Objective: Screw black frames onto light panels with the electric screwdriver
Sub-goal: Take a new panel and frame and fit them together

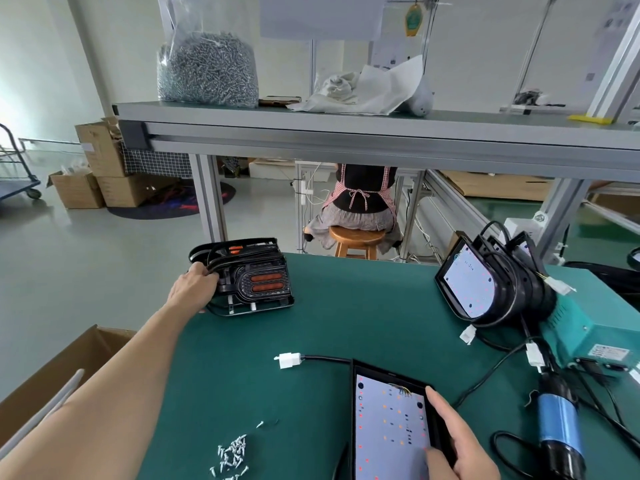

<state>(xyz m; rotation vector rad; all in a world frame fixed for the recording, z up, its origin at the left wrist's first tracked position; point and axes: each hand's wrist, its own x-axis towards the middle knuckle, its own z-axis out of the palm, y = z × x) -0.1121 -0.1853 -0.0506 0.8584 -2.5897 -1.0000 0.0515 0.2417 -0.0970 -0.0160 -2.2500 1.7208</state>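
The light panel [391, 420] lies flat at the table's [346, 306] near edge, the right hand's [464, 448] thumb and straight forefinger resting on its right side. The left hand [194, 287] grips the stacked black frames [256, 278] at the far left corner. Open green table lies between them. Loose screws [232, 455] sit near left, the electric screwdriver [559, 427] lies right, amid cables.

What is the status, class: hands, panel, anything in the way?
Left hand grips top frame, far left. Right hand presses near panel's right edge. Screwdriver lies untouched at right; cable trails across mat.
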